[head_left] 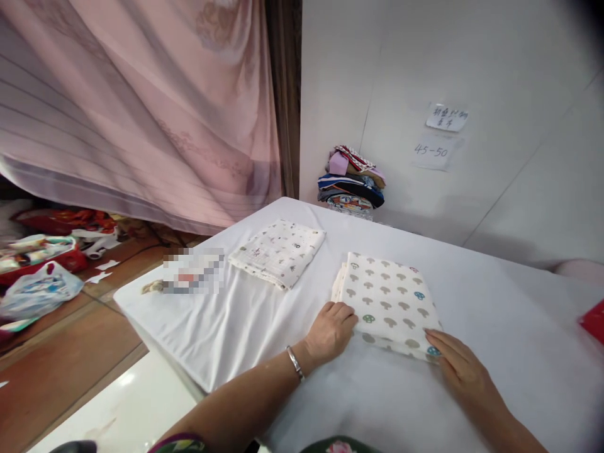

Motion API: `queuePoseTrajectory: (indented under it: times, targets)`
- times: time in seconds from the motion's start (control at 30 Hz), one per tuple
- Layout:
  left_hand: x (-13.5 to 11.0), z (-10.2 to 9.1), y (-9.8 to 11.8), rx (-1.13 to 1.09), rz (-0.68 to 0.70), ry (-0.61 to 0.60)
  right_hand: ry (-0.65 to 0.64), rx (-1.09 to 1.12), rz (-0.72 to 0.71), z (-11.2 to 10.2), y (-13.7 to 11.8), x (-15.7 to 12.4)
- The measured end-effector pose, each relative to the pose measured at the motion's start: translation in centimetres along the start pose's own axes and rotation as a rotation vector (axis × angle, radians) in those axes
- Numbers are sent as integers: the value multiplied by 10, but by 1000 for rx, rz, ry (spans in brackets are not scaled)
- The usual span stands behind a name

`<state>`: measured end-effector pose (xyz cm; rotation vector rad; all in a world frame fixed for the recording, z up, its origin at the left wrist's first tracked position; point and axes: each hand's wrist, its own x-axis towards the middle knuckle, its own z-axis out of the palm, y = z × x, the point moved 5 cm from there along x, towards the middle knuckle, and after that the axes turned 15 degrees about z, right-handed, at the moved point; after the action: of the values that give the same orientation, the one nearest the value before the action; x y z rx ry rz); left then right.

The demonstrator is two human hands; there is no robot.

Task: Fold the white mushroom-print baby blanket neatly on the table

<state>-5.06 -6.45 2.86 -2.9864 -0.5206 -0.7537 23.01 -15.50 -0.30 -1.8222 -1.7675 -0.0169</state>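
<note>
A folded white cloth [387,302] printed with grey mushrooms and a few blue and green ones lies on the white-covered table in front of me. Its layers show along the left edge. At its near left corner, my left hand [330,333] is closed, fingers curled over the edge; a silver bracelet circles that wrist. My right hand [460,365] holds the near right corner, its fingers together on top and its thumb low at the front edge. Farther left, apart from both hands, rests another folded white cloth [280,251] with small scattered prints.
The table's white cover [255,321] is wrinkled at left. A blurred-out item [193,270] lies near its left edge. Behind the table rises a stack of folded fabrics [352,179] against the wall. A pink curtain [189,113] hangs at left; a plastic bag [42,292] sits on the floor.
</note>
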Motion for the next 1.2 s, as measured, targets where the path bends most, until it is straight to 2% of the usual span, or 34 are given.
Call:
queuePoseTrajectory:
  times: [0.13,0.23,0.33,0.4,0.47,0.53,0.63,0.7,0.8,0.9,0.97,1.07,1.2]
  targets:
    - [-1,4,2,-17,-22,-32,-128,-3,55,-3,4,4]
    - [0,5,2,-34,-25,-50,-246,22,141,-10,-3,18]
    - [1,5,2,-38,-28,-59,-304,88,199,-15,-30,48]
    - [1,5,2,-38,-28,-62,-341,123,154,-11,-59,72]
    - [0,4,3,-49,-26,-59,-337,123,63,0,-89,94]
    - [-2,1,5,-85,-29,-40,-350,65,-17,19,-110,107]
    - [-5,-6,2,-202,-55,51,-484,-74,-119,59,-122,103]
    - [-6,-11,-10,-299,-151,152,-543,-133,-148,78,-119,95]
    - [-5,-12,-47,-412,-488,257,-554,-150,-157,87,-112,87]
    - [2,1,-85,-617,-875,205,-562,-146,-160,83,-112,86]
    - [11,12,-100,-828,-1057,203,-577,-143,-159,80,-114,86]
    - [27,22,-110,-1021,-1175,245,-583,-134,-163,76,-116,84]
    - [40,34,-111,-1160,-1176,224,-560,-126,-187,73,-116,80]
